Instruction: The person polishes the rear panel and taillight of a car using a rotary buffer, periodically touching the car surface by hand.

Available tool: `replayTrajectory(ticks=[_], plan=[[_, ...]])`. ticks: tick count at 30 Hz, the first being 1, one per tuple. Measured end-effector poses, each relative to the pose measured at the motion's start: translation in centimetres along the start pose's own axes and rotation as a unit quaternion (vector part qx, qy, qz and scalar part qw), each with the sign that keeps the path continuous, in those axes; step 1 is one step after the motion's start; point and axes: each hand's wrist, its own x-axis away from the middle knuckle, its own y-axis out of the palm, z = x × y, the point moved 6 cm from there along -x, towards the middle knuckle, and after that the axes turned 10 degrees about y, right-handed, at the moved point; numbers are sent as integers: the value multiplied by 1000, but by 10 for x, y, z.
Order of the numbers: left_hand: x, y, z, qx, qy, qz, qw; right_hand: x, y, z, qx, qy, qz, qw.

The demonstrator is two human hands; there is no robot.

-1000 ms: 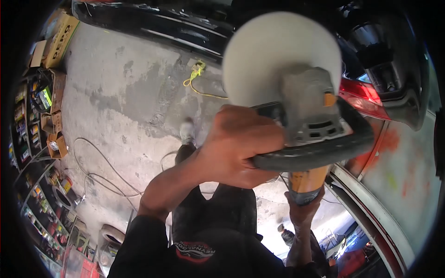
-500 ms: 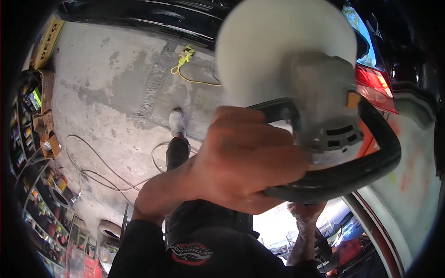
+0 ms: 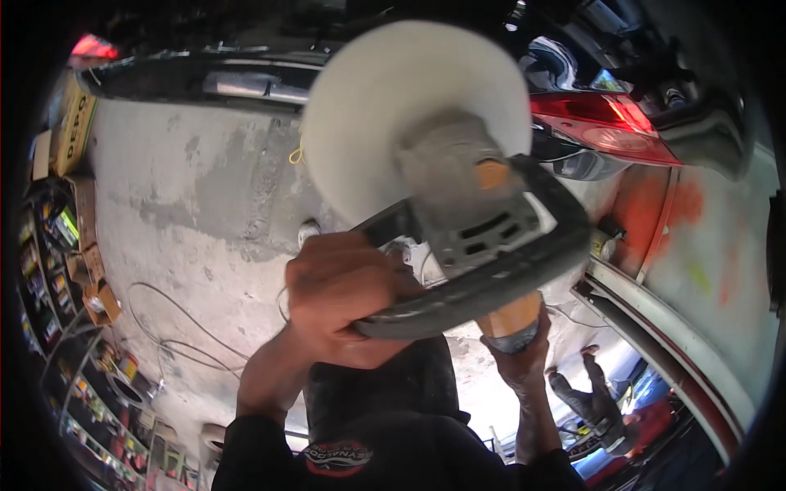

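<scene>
A polisher (image 3: 458, 184) with a grey head, orange body and black loop handle hangs in front of me. Its round white pad (image 3: 393, 106), blurred, is against or very near the black car (image 3: 262, 82); contact cannot be made out. My left hand (image 3: 348, 299) is wrapped round the left side of the loop handle. Lower down, my right hand (image 3: 521, 352) grips the orange rear body of the tool. A red tail light (image 3: 614, 131) shows right of the pad.
Shelves (image 3: 49, 303) and cardboard boxes (image 3: 78, 135) line the left side. A cable (image 3: 192, 315) loops over the concrete floor (image 3: 180, 188). At the right stands a paint-marked panel (image 3: 704, 237). Another person (image 3: 594, 401) is at lower right.
The polisher and both hands have shifted left in view, and the pad has come lower since half a second ago. More of the tail light and the other person now shows.
</scene>
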Motion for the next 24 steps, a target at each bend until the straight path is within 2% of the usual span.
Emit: replayTrajectory(ticks=[2, 4, 7, 10, 16, 17, 18, 21, 24], plan=[[5, -4, 2, -6, -11, -5, 1000, 1, 7, -1, 9, 51, -32, 998], [6, -5, 3, 0, -4, -30, 1000, 2, 15, 6, -14, 26, -47, 998], [-4, 3, 7, -7, 11, -39, 999, 5, 21, 13, -38, 61, -39, 997], [-24, 13, 13, -34, 24, -92, 995, 8, 23, 10, -6, -17, 25, 1000], [-61, 40, 26, -17, 117, -136, 984, 16, 54, 22, -154, 7, 77, 985], [-64, 42, 29, -24, 126, -150, 980, 18, 65, 23, -194, 53, 77, 977], [-67, 43, 31, -32, 135, -164, 977, 18, 74, 20, -194, 49, 78, 977], [-61, 37, 29, -43, 119, -184, 975, 17, 97, 8, -182, 40, 76, 980], [-57, 28, 32, -88, 106, -236, 962, 18, 124, 6, -276, 89, 26, 957]])
